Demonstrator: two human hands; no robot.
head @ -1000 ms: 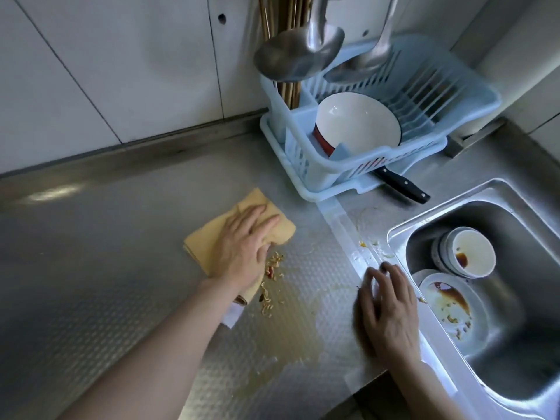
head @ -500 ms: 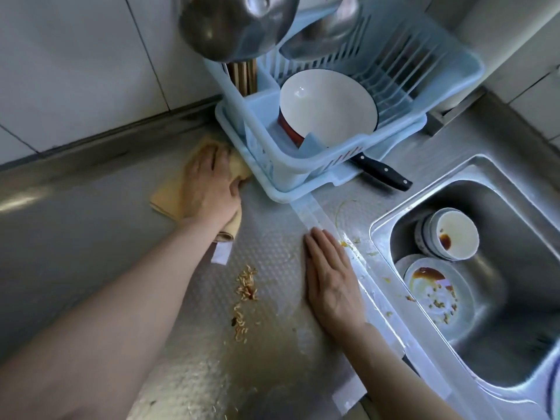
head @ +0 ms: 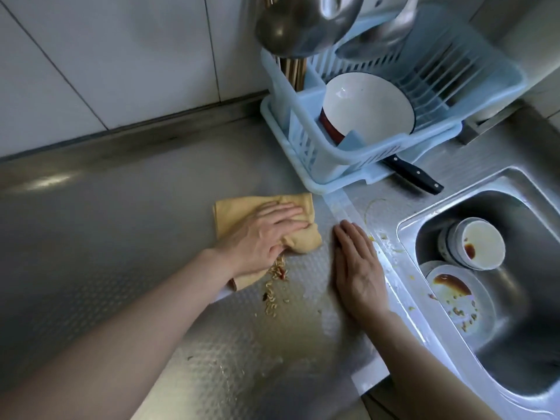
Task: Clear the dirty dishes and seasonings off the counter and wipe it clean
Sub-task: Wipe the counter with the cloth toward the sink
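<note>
My left hand (head: 263, 234) presses flat on a yellow cloth (head: 233, 212) on the steel counter (head: 91, 237), fingers straight and pointing right. A line of food scraps (head: 274, 286) lies just below the cloth's lower edge. My right hand (head: 357, 268) lies flat on the counter beside the sink (head: 515, 374), fingers straight. Inside the sink sit a dirty plate (head: 460, 298) with brown sauce and stacked small bowls (head: 475, 244).
A light-blue dish rack (head: 378, 159) holding a white bowl (head: 366, 107) stands at the back right. A black-handled knife (head: 415, 174) pokes out under it. Steel ladles (head: 306, 25) hang close above. A greasy smear (head: 288, 338) covers the counter's front.
My left hand has drawn the cloth back from the dish rack toward me, down to the scraps. My right hand stays flat near the sink edge.
</note>
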